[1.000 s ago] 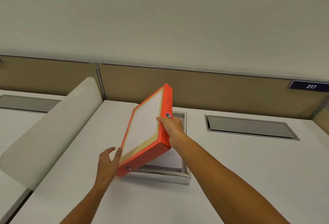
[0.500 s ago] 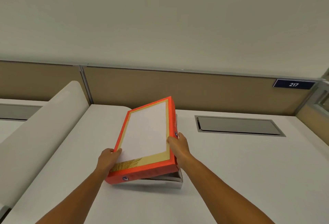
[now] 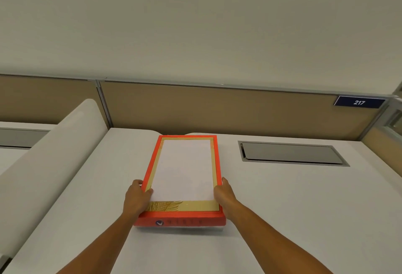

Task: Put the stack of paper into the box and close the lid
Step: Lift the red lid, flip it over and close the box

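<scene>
The orange lid (image 3: 185, 173), with a white centre panel and a gold border, lies flat over the box in the middle of the white desk (image 3: 282, 208). Only a thin pale strip of the box (image 3: 180, 227) shows under the lid's near edge. The paper stack is hidden beneath the lid. My left hand (image 3: 137, 197) grips the lid's left side near the front corner, thumb on top. My right hand (image 3: 225, 195) holds the lid's right side near the front corner.
A grey recessed cable flap (image 3: 291, 154) sits in the desk to the right of the box. A tan partition (image 3: 217, 108) with a blue "217" sign (image 3: 359, 102) runs along the back. A white curved divider (image 3: 43, 154) rises on the left.
The lid was tilted up on its left edge above the open box; both hands have swung it down until it lies level over the box, hiding the paper.
</scene>
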Demonstrator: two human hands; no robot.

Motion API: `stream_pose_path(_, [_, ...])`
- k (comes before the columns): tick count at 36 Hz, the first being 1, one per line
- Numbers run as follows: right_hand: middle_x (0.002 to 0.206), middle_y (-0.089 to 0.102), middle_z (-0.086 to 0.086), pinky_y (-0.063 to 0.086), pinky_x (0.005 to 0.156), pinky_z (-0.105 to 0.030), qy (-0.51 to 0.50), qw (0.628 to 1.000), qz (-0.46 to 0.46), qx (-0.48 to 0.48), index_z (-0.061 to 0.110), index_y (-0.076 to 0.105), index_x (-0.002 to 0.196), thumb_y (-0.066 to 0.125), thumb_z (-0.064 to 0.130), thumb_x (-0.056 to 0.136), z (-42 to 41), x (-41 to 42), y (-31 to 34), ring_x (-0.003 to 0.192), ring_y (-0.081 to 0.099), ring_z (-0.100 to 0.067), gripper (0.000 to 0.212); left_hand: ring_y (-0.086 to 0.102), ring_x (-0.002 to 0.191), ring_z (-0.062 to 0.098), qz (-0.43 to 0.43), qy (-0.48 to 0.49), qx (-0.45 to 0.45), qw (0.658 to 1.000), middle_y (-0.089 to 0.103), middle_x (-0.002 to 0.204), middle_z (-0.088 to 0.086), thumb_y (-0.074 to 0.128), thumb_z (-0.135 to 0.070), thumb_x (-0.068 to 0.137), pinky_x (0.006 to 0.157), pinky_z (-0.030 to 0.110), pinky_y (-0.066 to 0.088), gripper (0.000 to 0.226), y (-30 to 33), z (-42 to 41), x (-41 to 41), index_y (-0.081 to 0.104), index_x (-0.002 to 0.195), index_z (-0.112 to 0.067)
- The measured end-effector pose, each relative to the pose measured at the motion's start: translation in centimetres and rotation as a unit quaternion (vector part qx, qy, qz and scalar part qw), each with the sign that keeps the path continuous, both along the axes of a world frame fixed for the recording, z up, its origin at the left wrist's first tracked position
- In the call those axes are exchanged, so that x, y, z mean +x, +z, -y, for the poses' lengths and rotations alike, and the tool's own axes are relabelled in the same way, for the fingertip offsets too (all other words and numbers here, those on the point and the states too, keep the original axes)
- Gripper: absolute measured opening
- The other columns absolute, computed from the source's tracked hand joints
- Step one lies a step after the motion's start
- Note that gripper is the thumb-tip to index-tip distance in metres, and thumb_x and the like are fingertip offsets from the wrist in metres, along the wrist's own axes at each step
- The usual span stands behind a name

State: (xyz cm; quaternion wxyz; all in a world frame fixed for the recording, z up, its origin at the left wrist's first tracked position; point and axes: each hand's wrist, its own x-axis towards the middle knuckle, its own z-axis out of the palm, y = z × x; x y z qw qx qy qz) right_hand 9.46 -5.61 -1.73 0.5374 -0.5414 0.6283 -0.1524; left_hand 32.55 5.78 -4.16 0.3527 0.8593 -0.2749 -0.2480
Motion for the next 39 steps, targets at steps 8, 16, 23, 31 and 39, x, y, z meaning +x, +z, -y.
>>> stream_pose_path(8, [0.157, 0.038, -0.012, 0.04, 0.116, -0.046, 0.022, 0.999, -0.027, 0.005, 0.014, 0.018, 0.159, 0.034, 0.005, 0.101, 0.6, 0.5, -1.1, 0.141, 0.042, -0.033, 0.06, 0.061, 0.117, 0.036, 0.038, -0.041, 0.024, 0.998, 0.057, 0.136, 0.016, 0.062, -0.024, 0.094, 0.1, 0.049, 0.05, 0.055, -0.4, 0.4, 0.4, 0.041, 0.142, -0.009])
stream_pose_path(16, [0.168, 0.011, -0.012, 0.032, 0.121, -0.046, 0.175, 0.951, -0.189, -0.17, 0.011, 0.007, 0.16, 0.049, 0.034, 0.102, 2.1, 1.6, -1.0, 0.152, 0.024, -0.034, 0.075, 0.05, 0.131, 0.032, 0.136, -0.13, 0.052, 0.981, 0.047, 0.146, 0.013, 0.058, -0.046, 0.093, 0.107, 0.047, 0.045, 0.067, 0.2, 3.2, 1.5, 0.036, 0.145, -0.01])
stream_pose_path(23, [0.171, -0.002, -0.009, 0.006, 0.126, -0.046, 0.276, 0.879, -0.285, -0.263, 0.014, 0.004, 0.161, 0.035, 0.058, 0.101, 4.7, 3.4, -2.3, 0.157, -0.003, -0.032, 0.08, 0.004, 0.154, 0.031, 0.257, -0.249, 0.113, 0.927, 0.008, 0.167, 0.007, 0.036, -0.071, 0.089, 0.122, 0.05, 0.015, 0.088, -0.2, 7.0, 1.6, 0.014, 0.157, -0.02])
stream_pose_path(31, [0.17, -0.007, -0.008, 0.001, 0.126, -0.048, 0.308, 0.856, -0.31, -0.277, 0.016, 0.001, 0.161, 0.023, 0.07, 0.096, 7.0, 4.6, -3.8, 0.157, -0.008, -0.032, 0.087, -0.004, 0.153, 0.034, 0.299, -0.257, 0.125, 0.91, 0.006, 0.167, 0.008, 0.002, -0.083, 0.076, 0.123, 0.053, 0.006, 0.103, -1.8, 8.8, 1.9, 0.014, 0.157, -0.021])
stream_pose_path(39, [0.17, -0.009, -0.009, 0.001, 0.125, -0.047, 0.297, 0.849, -0.324, -0.293, 0.015, -0.001, 0.161, 0.019, 0.079, 0.089, 7.1, 4.8, -5.8, 0.157, -0.008, -0.032, 0.098, -0.002, 0.154, 0.031, 0.329, -0.258, 0.123, 0.9, 0.004, 0.167, 0.008, -0.02, -0.087, 0.063, 0.124, 0.051, 0.006, 0.119, -2.9, 8.5, 1.7, 0.013, 0.158, -0.022])
